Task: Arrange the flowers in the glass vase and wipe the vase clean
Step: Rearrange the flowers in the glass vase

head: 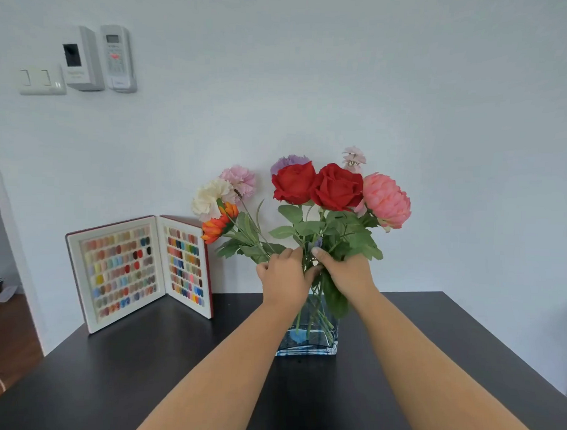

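A rectangular glass vase (316,340) with a blue base stands on the dark table (109,376), its rim hidden behind my hands. Several flowers stand in it: two red roses (318,185), a pink peony (387,199), and white, pink and orange blooms (221,199) leaning left. My left hand (285,277) grips the left-leaning stems just above the vase. My right hand (347,275) grips the rose stems beside it. The two hands almost touch over the vase mouth.
An open display book of coloured nail samples (139,271) stands upright at the table's back left, close to the leaning flowers. The white wall (439,123) rises right behind the vase, with switches and a remote holder (88,60) at upper left.
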